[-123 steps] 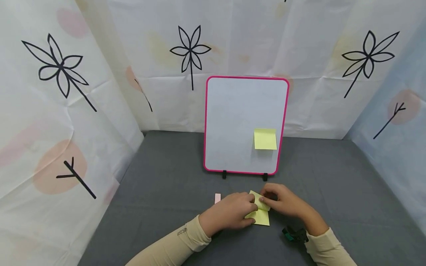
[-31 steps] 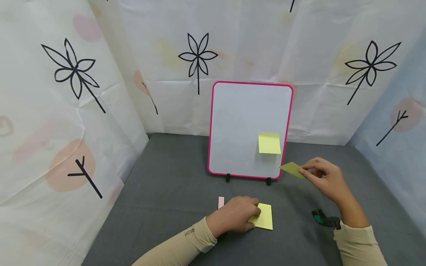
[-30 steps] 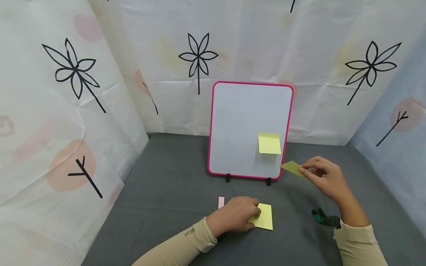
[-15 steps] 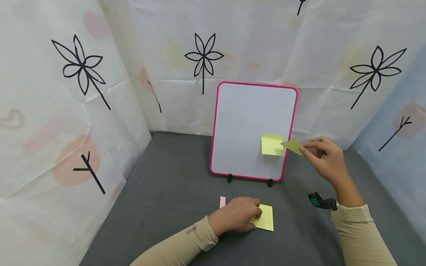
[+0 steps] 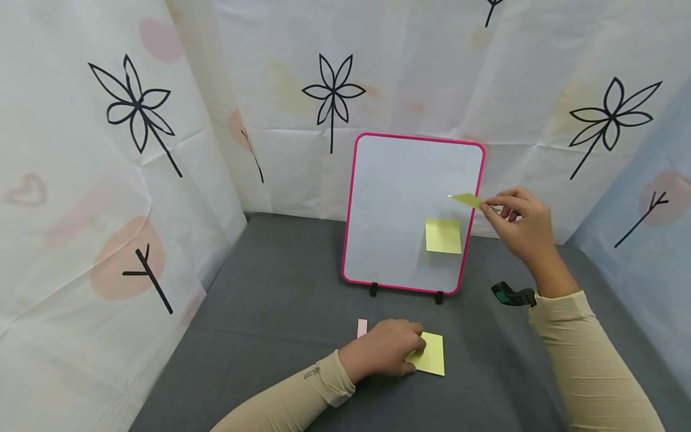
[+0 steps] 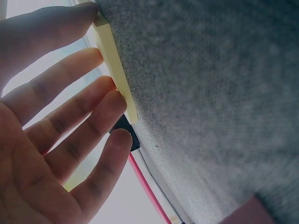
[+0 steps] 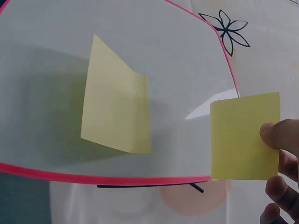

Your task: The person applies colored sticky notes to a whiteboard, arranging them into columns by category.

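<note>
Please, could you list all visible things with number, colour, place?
Table: 1, grey, below
Whiteboard: 1, white and pink, back
Board feet: 2, black, under whiteboard
Stuck note: 1, yellow, on whiteboard
Raised note: 1, yellow, before whiteboard
Pad: 1, yellow, on table
Strip: 1, pink, left of pad
Backdrop: count unclear, white and blue, around table
Wrist device: 1, black and green, by right cuff
Sleeves: 2, beige, on arms
Left hand: 1, on pad
Right hand: 1, pinching raised note
</note>
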Action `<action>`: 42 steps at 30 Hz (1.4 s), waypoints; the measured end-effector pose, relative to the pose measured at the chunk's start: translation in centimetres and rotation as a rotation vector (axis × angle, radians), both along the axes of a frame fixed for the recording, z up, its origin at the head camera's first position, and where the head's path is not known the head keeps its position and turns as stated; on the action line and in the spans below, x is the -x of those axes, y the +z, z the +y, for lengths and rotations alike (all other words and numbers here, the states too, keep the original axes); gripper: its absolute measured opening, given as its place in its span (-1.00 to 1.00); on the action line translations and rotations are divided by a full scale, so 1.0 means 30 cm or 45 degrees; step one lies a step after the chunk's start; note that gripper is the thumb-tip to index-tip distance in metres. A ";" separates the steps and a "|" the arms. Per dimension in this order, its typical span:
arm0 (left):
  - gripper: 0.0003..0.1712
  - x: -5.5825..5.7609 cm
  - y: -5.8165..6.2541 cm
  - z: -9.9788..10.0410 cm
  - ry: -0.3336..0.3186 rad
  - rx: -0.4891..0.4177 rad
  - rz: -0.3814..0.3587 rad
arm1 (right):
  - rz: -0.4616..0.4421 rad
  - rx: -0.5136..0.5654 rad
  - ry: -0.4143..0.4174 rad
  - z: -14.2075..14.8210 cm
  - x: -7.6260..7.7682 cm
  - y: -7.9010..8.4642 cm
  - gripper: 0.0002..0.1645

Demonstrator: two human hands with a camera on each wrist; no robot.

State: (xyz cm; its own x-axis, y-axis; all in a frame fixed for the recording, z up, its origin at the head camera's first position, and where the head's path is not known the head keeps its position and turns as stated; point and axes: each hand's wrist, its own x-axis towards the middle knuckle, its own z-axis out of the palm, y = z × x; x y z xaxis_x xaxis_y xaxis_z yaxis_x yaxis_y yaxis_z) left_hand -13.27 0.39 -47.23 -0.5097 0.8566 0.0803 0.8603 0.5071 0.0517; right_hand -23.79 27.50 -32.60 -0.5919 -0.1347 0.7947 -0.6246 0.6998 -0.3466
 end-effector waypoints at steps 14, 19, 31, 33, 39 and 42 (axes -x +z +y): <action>-0.77 0.003 -0.009 0.002 -0.007 -0.010 0.008 | 0.058 -0.073 0.008 -0.063 0.118 0.096 -0.90; -0.78 0.004 -0.006 0.001 -0.005 -0.012 0.008 | 0.048 -0.110 0.011 -0.076 0.143 0.102 -0.90; -0.77 0.003 0.006 -0.002 -0.006 -0.011 -0.013 | -0.032 -0.168 -0.033 -0.082 0.173 0.078 -0.88; -0.77 0.005 0.008 -0.003 -0.005 -0.011 -0.020 | -0.057 -0.179 -0.036 -0.082 0.174 0.069 -0.88; -0.76 0.007 0.009 -0.002 -0.005 -0.011 -0.011 | -0.130 -0.214 -0.034 -0.082 0.165 0.037 -0.86; -0.76 0.010 0.006 -0.001 -0.008 -0.013 -0.023 | -0.154 -0.222 -0.025 -0.081 0.165 0.022 -0.85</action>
State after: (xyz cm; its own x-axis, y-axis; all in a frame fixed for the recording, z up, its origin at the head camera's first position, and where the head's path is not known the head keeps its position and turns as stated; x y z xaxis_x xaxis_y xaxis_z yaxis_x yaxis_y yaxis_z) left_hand -13.56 0.35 -47.04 -0.5059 0.8589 0.0796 0.8623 0.5012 0.0725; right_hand -28.73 25.08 -31.95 -0.6854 -0.2513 0.6835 -0.5714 0.7674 -0.2909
